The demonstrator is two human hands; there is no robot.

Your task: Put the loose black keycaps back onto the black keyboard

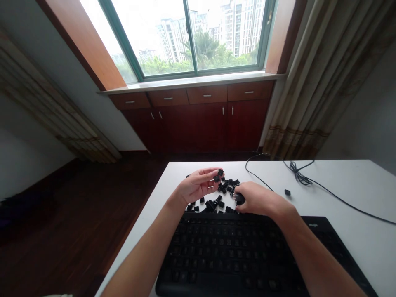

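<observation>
A black keyboard lies on the white table in front of me. Beyond its far edge sits a scatter of several loose black keycaps. My left hand is raised just above the pile, fingers curled, pinching one black keycap between thumb and fingertips. My right hand rests on the table at the right side of the pile, fingers closed on a black keycap. My right forearm crosses over the keyboard's right half.
A single stray keycap lies to the right of my right hand. A black cable loops across the table's far right. Beyond the table are dark wooden floor, red-brown cabinets under a window, and curtains at both sides.
</observation>
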